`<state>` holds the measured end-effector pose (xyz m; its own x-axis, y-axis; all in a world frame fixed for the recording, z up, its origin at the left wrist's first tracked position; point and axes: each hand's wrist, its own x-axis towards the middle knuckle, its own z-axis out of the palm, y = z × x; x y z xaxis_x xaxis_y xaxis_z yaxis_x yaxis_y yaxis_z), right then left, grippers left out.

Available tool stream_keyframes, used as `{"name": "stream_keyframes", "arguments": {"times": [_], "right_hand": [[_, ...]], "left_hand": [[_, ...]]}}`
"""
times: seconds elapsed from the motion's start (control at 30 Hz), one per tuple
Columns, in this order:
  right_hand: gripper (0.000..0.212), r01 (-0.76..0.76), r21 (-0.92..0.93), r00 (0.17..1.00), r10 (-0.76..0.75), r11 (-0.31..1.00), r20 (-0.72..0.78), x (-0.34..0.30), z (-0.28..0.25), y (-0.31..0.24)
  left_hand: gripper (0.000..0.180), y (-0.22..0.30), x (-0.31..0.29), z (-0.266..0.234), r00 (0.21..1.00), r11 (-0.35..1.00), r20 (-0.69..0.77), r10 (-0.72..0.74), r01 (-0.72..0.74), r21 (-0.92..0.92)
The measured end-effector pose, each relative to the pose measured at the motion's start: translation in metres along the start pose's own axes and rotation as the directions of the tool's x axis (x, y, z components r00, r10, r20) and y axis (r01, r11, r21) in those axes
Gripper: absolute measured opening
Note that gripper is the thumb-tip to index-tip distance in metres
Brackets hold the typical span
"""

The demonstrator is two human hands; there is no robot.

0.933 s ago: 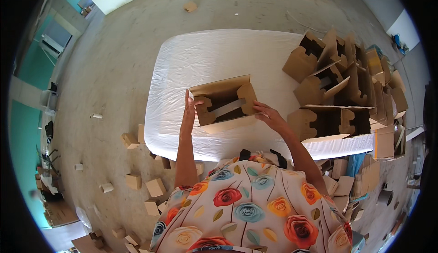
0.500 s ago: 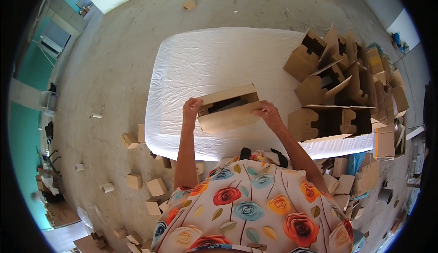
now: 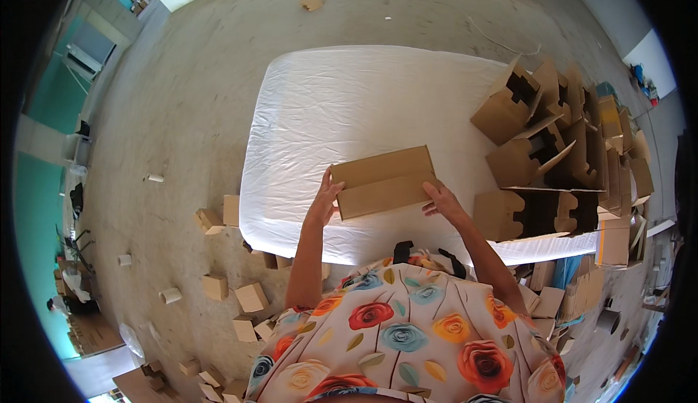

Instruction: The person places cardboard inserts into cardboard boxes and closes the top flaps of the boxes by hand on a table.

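Note:
A long brown cardboard box is held at its two ends over the white-covered table. Its top flaps lie folded down, meeting in a seam along the length. My left hand grips the left end, thumb on top near the corner. At the right end, my right hand has its thumb on the upper face and its fingers at the side and below. The underside of the box is hidden. To the right of my right hand stands an open-topped cardboard box with notched inner flaps.
Several more open cardboard boxes crowd the table's right side. Flattened and stacked cardboard lies beyond its near right edge. Small cardboard boxes and white rolls are scattered over the concrete floor at left. A person is at the far left.
The box's open top has been closed, its flaps now flat over the dark inside. Both hands have shifted their hold slightly at the ends. The whole view has moved a little.

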<state>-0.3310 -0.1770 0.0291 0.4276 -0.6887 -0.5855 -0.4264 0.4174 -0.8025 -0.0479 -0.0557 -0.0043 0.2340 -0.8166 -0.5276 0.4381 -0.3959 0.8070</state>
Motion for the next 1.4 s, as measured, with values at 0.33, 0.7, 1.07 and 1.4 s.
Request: {"name": "stream_keyframes", "arguments": {"times": [0.33, 0.7, 1.07, 1.4], "right_hand": [[0.043, 0.358, 0.025, 0.934, -0.358, 0.934, -0.002, 0.11, 0.083, -0.105], [0.051, 0.491, -0.484, 0.819, -0.573, 0.725, -0.026, 0.277, 0.183, -0.203], [0.063, 0.495, -0.268, 0.867, -0.491, 0.826, 0.088, 0.152, 0.091, -0.14], [0.051, -0.07, -0.833, 0.349, -0.769, 0.549, -0.536, -0.09, -0.067, -0.032]], "left_hand": [[0.055, 0.049, 0.019, -0.069, 0.955, 0.958, -0.231, 0.186, -0.228, -0.171], [0.023, 0.165, 0.136, -0.145, 0.541, 0.489, -0.331, 0.773, -0.177, 0.854], [0.023, 0.137, 0.168, -0.131, 0.268, 0.183, -0.236, 0.934, 0.208, 0.961], [0.048, 0.138, 0.121, -0.089, 0.239, 0.28, -0.329, 0.914, 0.216, 0.935]]}}
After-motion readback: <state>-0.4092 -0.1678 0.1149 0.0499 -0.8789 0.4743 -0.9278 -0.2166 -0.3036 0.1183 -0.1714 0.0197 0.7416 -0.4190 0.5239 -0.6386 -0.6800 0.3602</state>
